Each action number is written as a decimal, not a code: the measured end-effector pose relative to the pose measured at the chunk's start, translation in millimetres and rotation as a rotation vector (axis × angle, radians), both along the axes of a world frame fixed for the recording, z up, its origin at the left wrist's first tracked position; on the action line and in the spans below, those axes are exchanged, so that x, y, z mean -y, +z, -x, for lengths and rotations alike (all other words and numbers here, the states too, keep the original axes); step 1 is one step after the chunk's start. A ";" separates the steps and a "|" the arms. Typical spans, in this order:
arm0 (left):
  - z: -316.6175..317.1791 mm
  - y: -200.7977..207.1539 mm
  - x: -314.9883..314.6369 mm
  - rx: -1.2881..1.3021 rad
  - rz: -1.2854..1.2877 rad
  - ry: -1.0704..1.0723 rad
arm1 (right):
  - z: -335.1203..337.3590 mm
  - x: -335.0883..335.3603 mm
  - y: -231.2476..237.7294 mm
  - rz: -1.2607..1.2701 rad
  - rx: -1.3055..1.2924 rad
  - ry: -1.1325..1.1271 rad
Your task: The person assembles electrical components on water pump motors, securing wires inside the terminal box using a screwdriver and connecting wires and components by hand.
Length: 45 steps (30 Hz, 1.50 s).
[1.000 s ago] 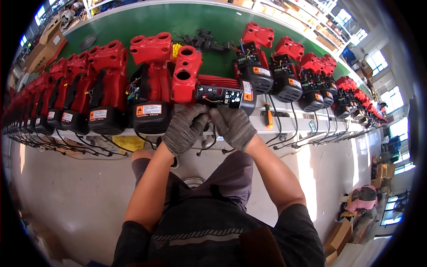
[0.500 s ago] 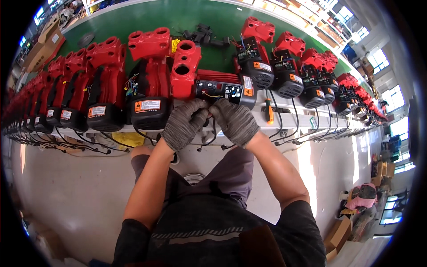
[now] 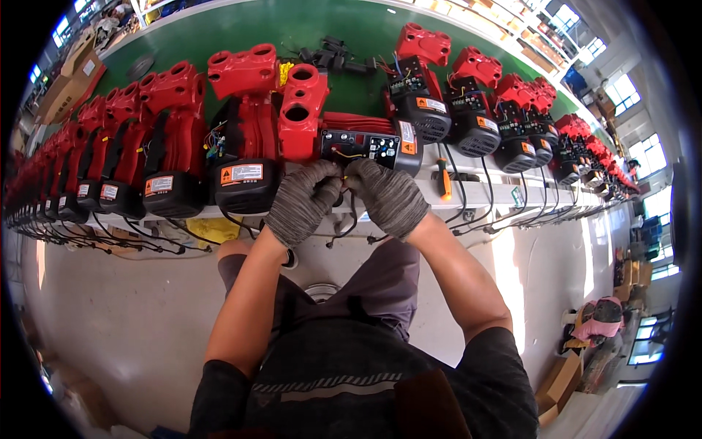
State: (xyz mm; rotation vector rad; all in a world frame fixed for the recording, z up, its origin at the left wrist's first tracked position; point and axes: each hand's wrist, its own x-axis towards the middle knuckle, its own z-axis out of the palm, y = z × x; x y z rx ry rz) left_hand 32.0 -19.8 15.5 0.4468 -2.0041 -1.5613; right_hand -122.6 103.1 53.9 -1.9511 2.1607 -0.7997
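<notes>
My gloved left hand (image 3: 306,206) and gloved right hand (image 3: 386,197) meet fingertip to fingertip at the near edge of a red pump (image 3: 298,121) lying on its side. Both are closed in a pinch. A small yellow bit (image 3: 345,180) shows between the fingertips, too small to name. Just beyond them is the pump's opened control box, with a circuit board (image 3: 371,148) and a thin yellow wire (image 3: 346,154). A black cable (image 3: 354,212) hangs below my fingers.
Similar red pumps with black motor ends (image 3: 248,186) stand in rows left and right along the green-topped bench (image 3: 307,33). An orange-handled screwdriver (image 3: 444,181) lies right of my hands. Black parts (image 3: 336,57) lie behind. Power cables hang over the front edge.
The yellow bit between my fingertips has come into sight. Both hands have hardly moved and remain pinched together; the view has shifted slightly.
</notes>
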 end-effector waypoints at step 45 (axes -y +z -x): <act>1.1 5.6 -1.5 0.083 0.021 0.052 | 1.4 2.8 -6.1 0.035 0.002 0.032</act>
